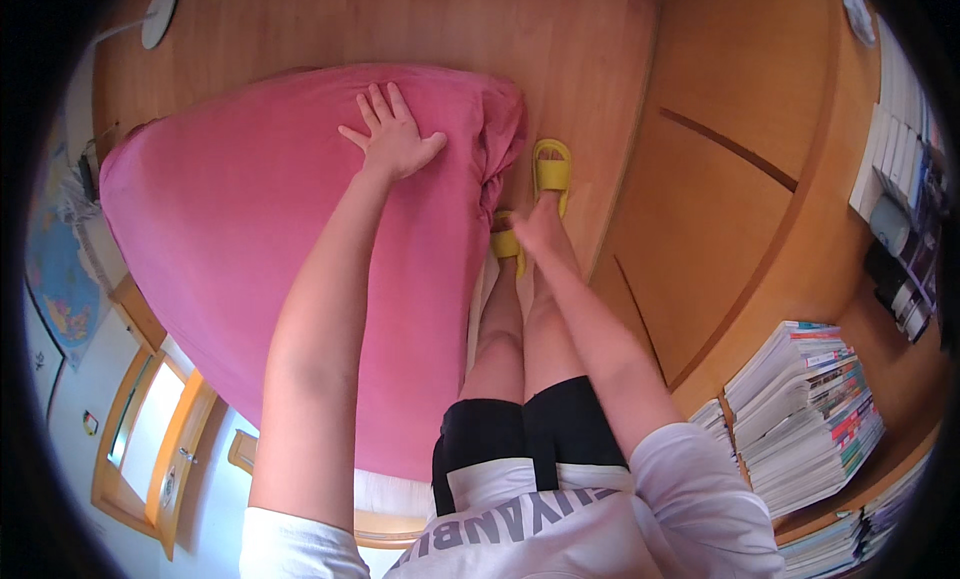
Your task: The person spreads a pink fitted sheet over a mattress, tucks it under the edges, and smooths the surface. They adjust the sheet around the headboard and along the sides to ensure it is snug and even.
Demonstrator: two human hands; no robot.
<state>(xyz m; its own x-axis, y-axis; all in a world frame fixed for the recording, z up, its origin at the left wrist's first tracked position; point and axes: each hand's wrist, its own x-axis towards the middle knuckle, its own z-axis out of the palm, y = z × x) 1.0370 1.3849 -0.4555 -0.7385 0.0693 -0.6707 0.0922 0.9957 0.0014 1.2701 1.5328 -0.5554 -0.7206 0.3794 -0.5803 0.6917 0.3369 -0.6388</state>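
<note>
A pink fitted sheet (pixel 247 196) covers a mattress in front of me and to my left. My left hand (pixel 391 138) lies palm down on it near the far end, fingers spread. Folds bunch at the sheet's far right corner (pixel 501 129) and run down its right side. My right hand (pixel 534 232) is apart from the sheet, above my legs and close to the yellow slippers (pixel 553 175) on my feet. Blur hides its fingers, and I cannot see anything held in it.
Wood-look flooring (pixel 585 61) runs beyond the bed and along its right side. A wooden cabinet (pixel 735 91) borders that strip, with a stack of magazines (pixel 802 421) on a shelf. Left, a wall map (pixel 64 286) hangs near a wooden door (pixel 178 459). A white round base (pixel 160 15) stands far left.
</note>
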